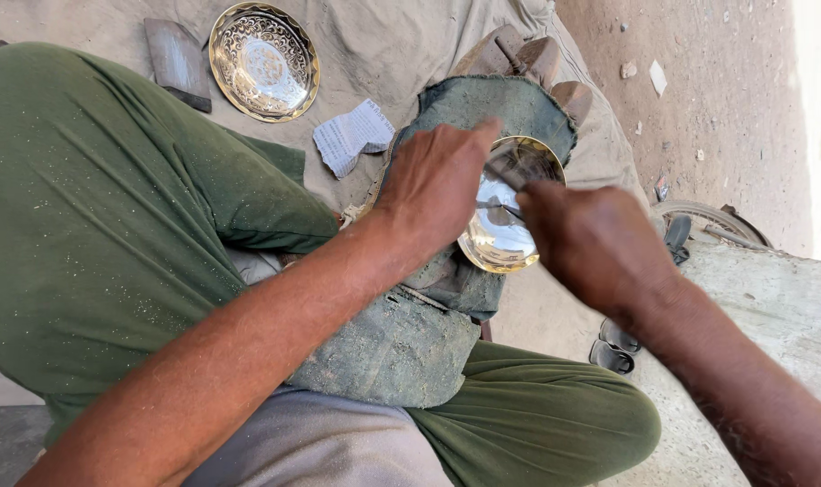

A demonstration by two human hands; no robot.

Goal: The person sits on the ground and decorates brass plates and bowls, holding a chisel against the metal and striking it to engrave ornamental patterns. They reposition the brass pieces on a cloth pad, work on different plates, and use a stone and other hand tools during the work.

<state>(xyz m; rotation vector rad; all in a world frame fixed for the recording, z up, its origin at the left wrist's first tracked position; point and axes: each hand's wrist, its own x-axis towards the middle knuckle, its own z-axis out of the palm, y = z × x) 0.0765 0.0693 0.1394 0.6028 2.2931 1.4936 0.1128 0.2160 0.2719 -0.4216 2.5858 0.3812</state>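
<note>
Left hand: the left hand (pixel 437 185) lies fingers-down on the rim of the shiny brass plate (pixel 500 236), pressing it in place, fingers bent over the near edge
Right hand: the right hand (pixel 591 242) is closed round a thin metal tool (pixel 503 173), its tip set against the plate's bright inner face; the grip itself is partly hidden by the knuckles
Plate: tilted, resting on a worn grey-green cloth pad (pixel 401 347) that drapes over the knee, just between the two hands
Legs: green trousers (pixel 113 216) dusted with fine specks, knees spread wide either side of the pad
Behind the hands: wooden blocks (pixel 527 59) poke up at the far edge of the pad
Ground cloth: a second, patterned brass plate (pixel 264 60) lies flat on the tan sheet (pixel 383 45), a dark metal block (pixel 177 63) just beside it, a scrap of printed paper (pixel 352 135) nearer the knee
Right side: sandals (pixel 616 347) on the dusty ground
</note>
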